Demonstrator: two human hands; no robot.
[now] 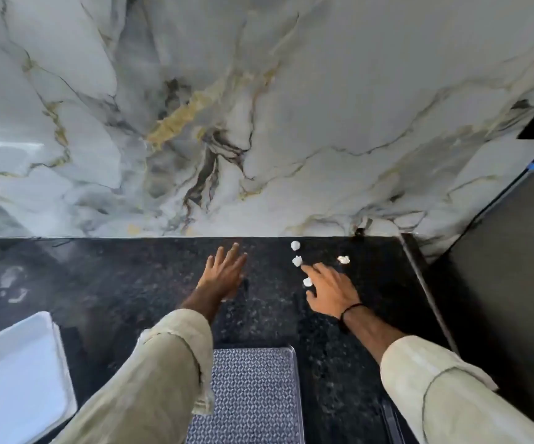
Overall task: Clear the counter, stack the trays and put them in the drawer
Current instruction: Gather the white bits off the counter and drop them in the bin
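Two trays on dark bench, both holding nothing.
White tray (16,373) left; patterned tray (253,398) centre; left hand (224,277) and right hand (329,293) fingers spread wide near paper scraps (297,261).

We saw two bare hands and forearms entering from the lower part of the frame. The left hand (224,274) wore nothing. The right hand (329,291) carried a thin black band (350,310) at the wrist — a cord or bracelet. Both arms wore loose, pale beige sleeves (150,373) — creased fabric with stitched hems, rolled or pushed back to mid-forearm.
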